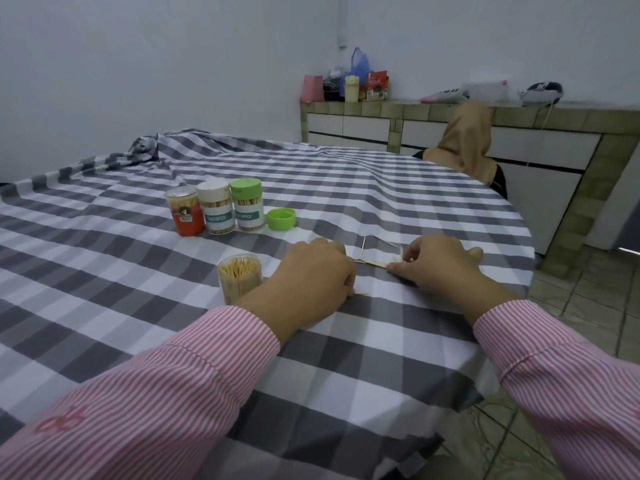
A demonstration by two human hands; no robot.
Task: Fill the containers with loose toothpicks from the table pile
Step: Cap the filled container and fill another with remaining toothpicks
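The fingers of the left hand (pixel 313 271) curl under the palm, so it cannot be told what they press on the counter (pixel 346 358); only a pale tip shows at its lower edge. The fingers of the right hand (pixel 440 263) cover one end of the small bundle of toothpicks (pixel 375 262), and the count of sticks is too small to tell. The left wrist hides the lower side of the open container (pixel 239 277). Both sleeves are cut by the bottom edge. The labels on the three closed containers (pixel 214 211) are too blurred to read fully.
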